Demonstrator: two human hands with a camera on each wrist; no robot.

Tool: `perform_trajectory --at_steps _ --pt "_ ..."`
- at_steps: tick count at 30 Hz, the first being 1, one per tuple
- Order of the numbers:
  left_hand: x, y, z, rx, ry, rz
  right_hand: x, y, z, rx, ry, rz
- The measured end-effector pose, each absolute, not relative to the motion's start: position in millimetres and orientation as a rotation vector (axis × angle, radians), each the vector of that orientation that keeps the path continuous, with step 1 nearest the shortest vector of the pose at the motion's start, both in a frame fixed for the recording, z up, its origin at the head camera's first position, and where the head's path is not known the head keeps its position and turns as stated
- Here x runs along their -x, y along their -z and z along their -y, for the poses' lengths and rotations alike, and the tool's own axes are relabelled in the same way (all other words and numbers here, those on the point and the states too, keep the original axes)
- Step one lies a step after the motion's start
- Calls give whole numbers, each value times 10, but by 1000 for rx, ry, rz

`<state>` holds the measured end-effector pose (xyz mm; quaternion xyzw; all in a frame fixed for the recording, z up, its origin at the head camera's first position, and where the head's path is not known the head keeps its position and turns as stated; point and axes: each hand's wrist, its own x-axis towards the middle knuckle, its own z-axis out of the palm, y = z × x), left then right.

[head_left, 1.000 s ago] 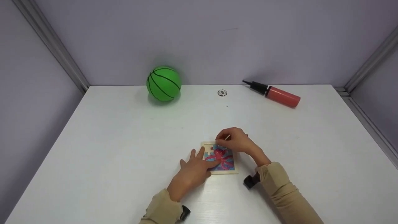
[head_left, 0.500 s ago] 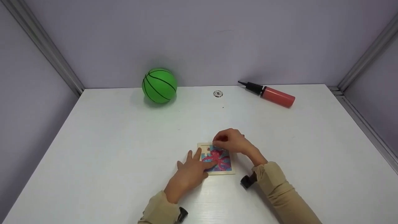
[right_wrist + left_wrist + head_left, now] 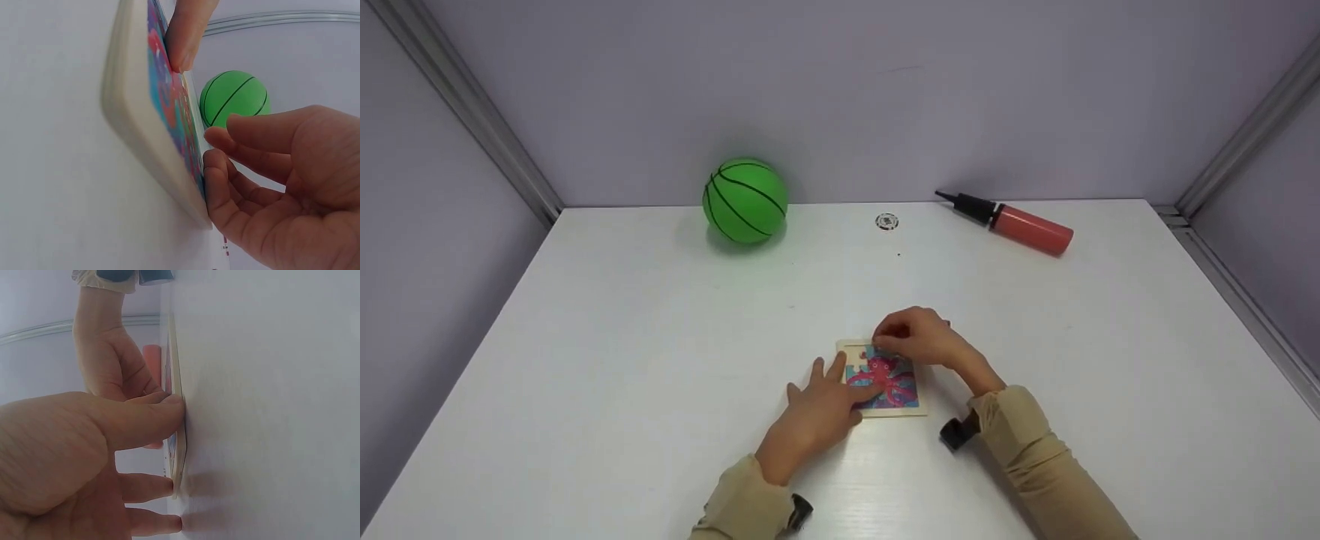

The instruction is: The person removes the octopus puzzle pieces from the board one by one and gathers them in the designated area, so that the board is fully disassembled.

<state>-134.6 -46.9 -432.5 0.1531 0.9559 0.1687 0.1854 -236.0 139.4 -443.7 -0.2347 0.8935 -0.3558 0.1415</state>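
A small wooden-framed jigsaw puzzle (image 3: 894,382) with a pink octopus on blue lies near the table's middle; its upper-left part shows bare wood. My left hand (image 3: 814,420) spreads over its left side, the index finger resting on the picture and the thumb at the lower edge. At the top-right corner, my right hand (image 3: 922,337) touches the puzzle with loosely bent fingers. In the right wrist view, the curled fingers of the right hand (image 3: 264,185) meet the puzzle's edge (image 3: 163,174), and no loose piece shows between them. The head view hides that corner.
A green ball (image 3: 745,200) with black lines sits at the back left. A red and black hand pump (image 3: 1012,223) lies at the back right, with a round black-and-white chip (image 3: 886,221) between them. Walls enclose the table (image 3: 660,337) at the back and sides.
A pale edge visible in the right hand one second ago no longer shows; that hand has lowered slightly onto the puzzle's corner. The left hand stays put. The head view has shifted a little.
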Motion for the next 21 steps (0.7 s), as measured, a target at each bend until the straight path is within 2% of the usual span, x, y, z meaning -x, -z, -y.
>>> perform_trajectory --at_steps 21 --pt "1352 4326 481 -468 -464 -2714 2371 4444 -1370 837 956 -2629"
